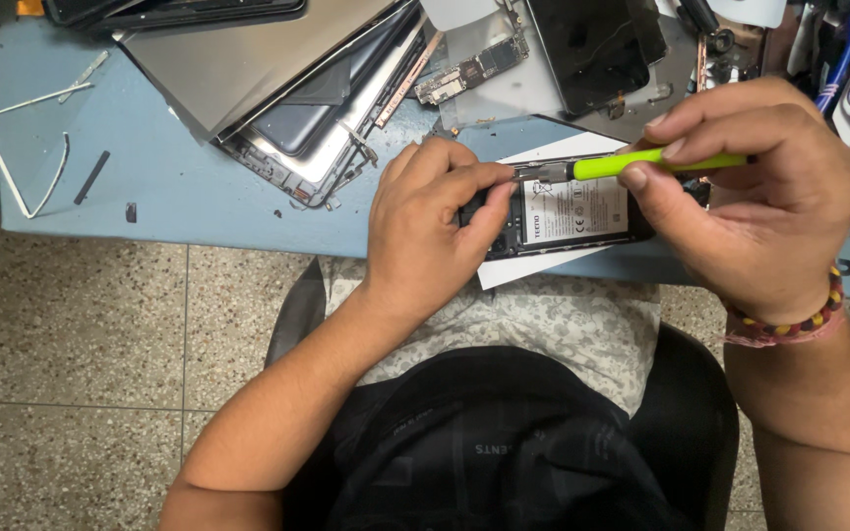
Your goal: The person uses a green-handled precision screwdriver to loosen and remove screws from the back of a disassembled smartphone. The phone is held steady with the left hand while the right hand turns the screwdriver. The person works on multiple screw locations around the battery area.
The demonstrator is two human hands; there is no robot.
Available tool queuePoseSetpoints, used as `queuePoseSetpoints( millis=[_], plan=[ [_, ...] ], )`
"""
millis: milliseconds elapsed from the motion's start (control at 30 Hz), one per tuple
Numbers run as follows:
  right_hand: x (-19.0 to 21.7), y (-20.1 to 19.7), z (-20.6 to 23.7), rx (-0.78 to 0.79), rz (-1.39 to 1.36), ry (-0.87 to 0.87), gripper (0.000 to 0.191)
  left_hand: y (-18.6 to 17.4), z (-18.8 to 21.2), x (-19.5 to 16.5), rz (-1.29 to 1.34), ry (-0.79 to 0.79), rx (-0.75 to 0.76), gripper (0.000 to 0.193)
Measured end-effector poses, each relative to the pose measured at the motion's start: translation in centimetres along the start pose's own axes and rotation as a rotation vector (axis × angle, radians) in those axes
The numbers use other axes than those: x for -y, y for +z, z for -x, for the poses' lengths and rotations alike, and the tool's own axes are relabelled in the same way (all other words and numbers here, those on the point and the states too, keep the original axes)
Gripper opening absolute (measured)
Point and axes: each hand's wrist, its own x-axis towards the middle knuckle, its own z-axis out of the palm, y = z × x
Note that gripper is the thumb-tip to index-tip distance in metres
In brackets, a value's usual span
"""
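Note:
An opened black phone point(571, 216) lies back side up on a white sheet point(514, 270) at the near edge of a blue table point(179, 187), its white-labelled battery showing. My left hand point(430, 221) grips the phone's left end, thumb and fingers wrapped over it. My right hand point(750, 197) holds a lime-green handled tool point(641, 162) level above the phone. The tool's metal tip reaches the phone's top left edge, right by my left fingertips.
Dismantled tablets and silvery back covers point(277, 79) are piled at the table's far side, with a bare circuit board point(469, 67) and a dark screen point(597, 44). A white frame strip point(12, 147) lies at the left. More tools crowd the right edge. Speckled floor tiles lie below.

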Motion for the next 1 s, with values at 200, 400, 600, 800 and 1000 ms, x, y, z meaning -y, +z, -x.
queuePoseSetpoints(
  millis=[200, 400, 600, 800, 1000],
  plan=[
    [0.3, 0.1, 0.0, 0.0, -0.017, 0.008, 0.027, 0.0, 0.0, 0.0, -0.006, 0.008, -0.005, 0.012],
    [0.2, 0.0, -0.2, 0.006, 0.007, -0.028, 0.026, 0.1, 0.1, 0.1, -0.007, 0.002, 0.005, 0.015],
    [-0.7, -0.8, 0.7, 0.02, 0.022, -0.055, 0.025, 0.1, 0.0, 0.2, -0.025, 0.024, 0.009, 0.02],
    [-0.2, -3.1, 1.8, 0.114, 0.003, -0.031, 0.026, -0.3, 0.2, -0.1, -0.114, 0.093, 0.067, 0.027],
    [1.8, -4.8, 3.4, 0.262, 0.259, -0.035, 0.03, -0.6, 0.0, -0.3, -0.185, 0.116, 0.136, 0.031]
  ],
)
